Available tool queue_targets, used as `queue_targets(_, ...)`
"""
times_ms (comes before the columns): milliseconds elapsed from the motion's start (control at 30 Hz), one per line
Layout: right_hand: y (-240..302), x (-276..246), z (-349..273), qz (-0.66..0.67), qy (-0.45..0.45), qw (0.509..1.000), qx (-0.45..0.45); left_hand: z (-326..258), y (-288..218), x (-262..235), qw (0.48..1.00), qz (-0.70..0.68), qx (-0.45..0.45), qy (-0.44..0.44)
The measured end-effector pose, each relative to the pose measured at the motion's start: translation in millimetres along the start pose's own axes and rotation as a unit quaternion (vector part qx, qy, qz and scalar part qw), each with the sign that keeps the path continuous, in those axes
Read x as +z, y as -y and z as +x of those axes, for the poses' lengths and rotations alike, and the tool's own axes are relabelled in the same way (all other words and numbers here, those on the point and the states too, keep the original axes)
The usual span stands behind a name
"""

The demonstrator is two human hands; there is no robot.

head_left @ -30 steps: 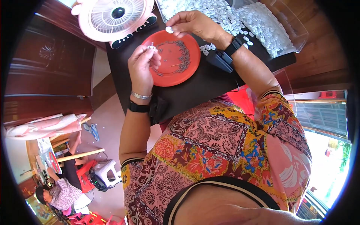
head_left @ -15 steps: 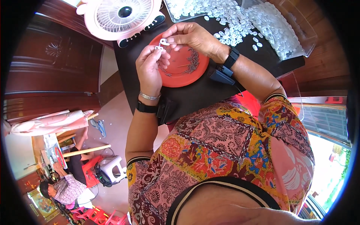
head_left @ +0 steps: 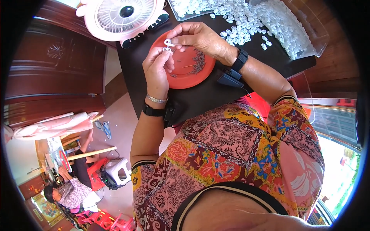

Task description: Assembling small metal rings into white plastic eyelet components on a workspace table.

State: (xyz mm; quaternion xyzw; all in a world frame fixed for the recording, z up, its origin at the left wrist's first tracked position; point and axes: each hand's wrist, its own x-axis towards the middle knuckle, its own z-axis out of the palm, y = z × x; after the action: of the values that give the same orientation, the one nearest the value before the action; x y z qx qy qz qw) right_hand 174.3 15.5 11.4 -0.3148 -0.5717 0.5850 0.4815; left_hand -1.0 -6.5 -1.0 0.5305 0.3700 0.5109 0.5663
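Note:
Above the round red plate, my left hand pinches a small white plastic piece between thumb and fingertips. My right hand grips a white oval plastic piece with a hole just beyond it. The two pieces nearly meet, and a thin link seems to run between them, too small to make out. Small grey screws lie heaped on the plate's right side, with a few scattered to the left.
A pink fan stands at the table's far left. Many white oval pieces spread over the black table beside a clear container at far right. Another person sits at lower left near a white stool.
My hands stay close together over the plate. The white pieces have shifted slightly, and my left hand has moved a little to the right.

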Motion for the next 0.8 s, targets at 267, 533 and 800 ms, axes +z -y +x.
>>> queue_targets(267, -0.5, -1.4, 0.7, -0.015, -0.005, 1.0, -0.02, 1.1, 3.3, -0.3, 1.0, -0.012, -0.006, -0.005)
queue_targets(533, 0.6, -1.4, -0.3, -0.06, -0.004, 0.998, -0.036, 1.5, 4.0, -0.8, 1.0, -0.008, -0.014, -0.005)
queue_targets(800, -2.9, -2.6, 0.1, -0.019, -0.001, 1.0, 0.008, 0.4, 3.4, 0.4, 1.0, -0.008, -0.018, -0.013)
